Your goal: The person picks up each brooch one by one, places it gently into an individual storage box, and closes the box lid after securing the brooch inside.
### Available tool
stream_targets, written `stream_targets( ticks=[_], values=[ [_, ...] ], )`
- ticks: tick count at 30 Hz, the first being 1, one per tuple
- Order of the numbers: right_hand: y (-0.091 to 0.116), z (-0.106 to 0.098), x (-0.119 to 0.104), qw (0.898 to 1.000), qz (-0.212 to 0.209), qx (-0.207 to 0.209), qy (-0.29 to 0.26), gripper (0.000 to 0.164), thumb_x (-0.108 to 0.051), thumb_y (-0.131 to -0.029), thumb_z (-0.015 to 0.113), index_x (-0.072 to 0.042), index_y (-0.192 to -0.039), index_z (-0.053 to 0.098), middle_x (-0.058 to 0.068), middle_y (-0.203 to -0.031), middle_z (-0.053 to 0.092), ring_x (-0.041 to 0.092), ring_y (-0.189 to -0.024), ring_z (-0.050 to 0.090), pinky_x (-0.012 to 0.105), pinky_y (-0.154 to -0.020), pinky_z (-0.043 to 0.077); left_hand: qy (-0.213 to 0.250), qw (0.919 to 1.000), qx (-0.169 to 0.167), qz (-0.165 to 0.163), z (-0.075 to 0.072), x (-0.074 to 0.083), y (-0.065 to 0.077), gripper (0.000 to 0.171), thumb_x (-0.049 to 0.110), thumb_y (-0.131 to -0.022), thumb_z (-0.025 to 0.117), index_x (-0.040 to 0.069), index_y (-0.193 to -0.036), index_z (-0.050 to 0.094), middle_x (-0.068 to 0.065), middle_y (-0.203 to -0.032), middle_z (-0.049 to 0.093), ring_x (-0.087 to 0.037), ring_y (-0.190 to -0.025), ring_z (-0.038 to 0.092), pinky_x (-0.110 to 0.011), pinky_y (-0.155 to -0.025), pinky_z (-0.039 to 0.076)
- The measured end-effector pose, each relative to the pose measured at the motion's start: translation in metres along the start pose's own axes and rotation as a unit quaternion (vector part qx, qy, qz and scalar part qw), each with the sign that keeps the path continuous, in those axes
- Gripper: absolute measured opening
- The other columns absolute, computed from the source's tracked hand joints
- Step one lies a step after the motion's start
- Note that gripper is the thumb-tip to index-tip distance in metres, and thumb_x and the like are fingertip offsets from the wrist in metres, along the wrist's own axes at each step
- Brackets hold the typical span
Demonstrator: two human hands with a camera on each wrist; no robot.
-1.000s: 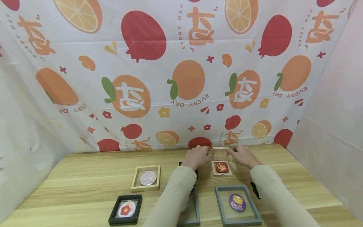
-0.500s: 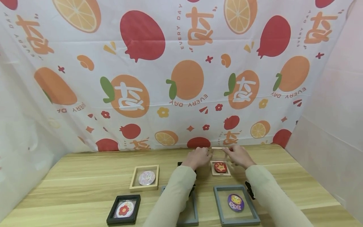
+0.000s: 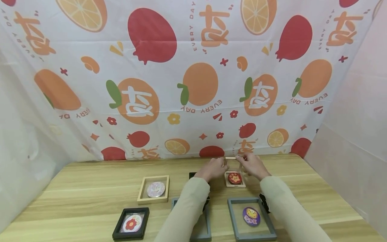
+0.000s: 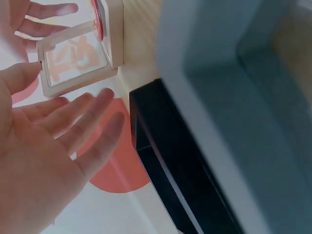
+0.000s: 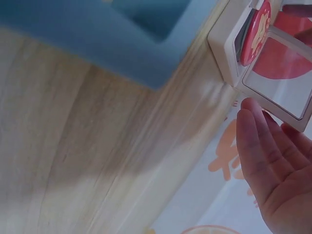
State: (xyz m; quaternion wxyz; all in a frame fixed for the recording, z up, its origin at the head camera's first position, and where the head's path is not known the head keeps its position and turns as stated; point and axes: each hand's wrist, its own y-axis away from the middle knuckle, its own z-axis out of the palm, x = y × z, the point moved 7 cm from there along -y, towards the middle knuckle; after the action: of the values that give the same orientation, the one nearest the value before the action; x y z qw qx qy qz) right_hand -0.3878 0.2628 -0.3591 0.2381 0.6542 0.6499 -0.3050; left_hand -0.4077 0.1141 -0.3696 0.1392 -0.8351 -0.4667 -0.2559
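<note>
A small pale wooden display frame point(image 3: 235, 187) lies at the far middle of the table, hinged open like a book. A red round badge point(image 3: 234, 178) with a yellow star sits in its base. Its see-through lid point(image 5: 285, 73) stands raised at the back. My left hand point(image 3: 213, 168) pinches the lid's left side; in the left wrist view, the left thumb point(image 4: 24, 75) meets its edge. On the opposite side, my right hand point(image 3: 255, 166) holds the upper right corner, fingers point(image 5: 253, 119) stretched behind it, thumb in front.
A yellow-wood frame point(image 3: 153, 201) with a pale badge and a black frame point(image 3: 115, 233) with a flower badge stand left. Two grey-blue frames point(image 3: 270, 225) lie nearer, one partly under the left sleeve. Another black frame point(image 4: 170, 156) is beside that arm. A fruit-print curtain point(image 3: 193, 127) hangs behind.
My right hand has shifted slightly left along the lid, and my left hand slightly right, closer against its edge. The lid stays raised; the badge and other frames stay in place.
</note>
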Motion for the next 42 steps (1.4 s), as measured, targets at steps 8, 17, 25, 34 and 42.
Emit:
stream_targets(
  ticks=[8,17,25,34,42],
  values=[
    [0.004,0.002,0.001,1.000,-0.020,-0.016,-0.009,0.036,-0.024,-0.107,0.053,0.009,-0.112,0.067,0.016,-0.080,0.064,0.025,-0.062,0.060,0.039,-0.057,0.055,0.019,0.9994,-0.007,0.027,0.000,0.005,0.001,0.034,0.023,-0.108,0.050,0.002,-0.133,0.062,-0.011,-0.116,0.068,-0.024,-0.106,0.063,-0.041,-0.092,0.049],
    [0.003,0.012,0.007,0.998,-0.028,-0.057,0.025,0.025,-0.016,-0.103,0.057,0.006,-0.102,0.070,0.009,-0.071,0.061,0.016,-0.059,0.054,0.029,-0.054,0.045,-0.028,0.9990,-0.030,0.018,0.003,0.006,0.004,0.024,0.020,-0.104,0.060,0.005,-0.117,0.073,-0.007,-0.114,0.071,-0.019,-0.100,0.064,-0.039,-0.092,0.052],
    [0.009,0.018,0.005,0.980,-0.087,-0.162,0.079,0.025,-0.015,-0.086,0.079,0.000,-0.106,0.072,0.011,-0.106,0.069,0.026,-0.091,0.062,0.046,-0.081,0.053,-0.003,0.9989,-0.047,0.001,0.007,0.004,0.009,0.025,0.020,-0.097,0.071,0.006,-0.117,0.072,-0.004,-0.108,0.069,-0.019,-0.091,0.060,-0.041,-0.088,0.052],
    [0.013,0.020,0.003,0.974,-0.063,-0.191,0.105,0.043,-0.003,-0.080,0.084,0.002,-0.118,0.066,0.015,-0.115,0.066,0.026,-0.093,0.063,0.045,-0.082,0.054,-0.087,0.9954,-0.041,-0.005,0.013,0.012,0.016,0.010,0.015,-0.090,0.077,0.012,-0.087,0.068,0.003,-0.076,0.059,-0.013,-0.065,0.049,-0.029,-0.059,0.041],
    [0.011,0.023,-0.002,0.966,-0.046,-0.186,0.174,0.061,-0.009,-0.077,0.088,0.003,-0.132,0.064,0.020,-0.129,0.064,0.040,-0.119,0.058,0.056,-0.100,0.046,-0.158,0.9871,-0.026,0.003,0.012,0.020,0.018,0.012,0.017,-0.088,0.080,0.013,-0.087,0.070,0.003,-0.074,0.058,-0.013,-0.065,0.046,-0.030,-0.064,0.041]
  ],
)
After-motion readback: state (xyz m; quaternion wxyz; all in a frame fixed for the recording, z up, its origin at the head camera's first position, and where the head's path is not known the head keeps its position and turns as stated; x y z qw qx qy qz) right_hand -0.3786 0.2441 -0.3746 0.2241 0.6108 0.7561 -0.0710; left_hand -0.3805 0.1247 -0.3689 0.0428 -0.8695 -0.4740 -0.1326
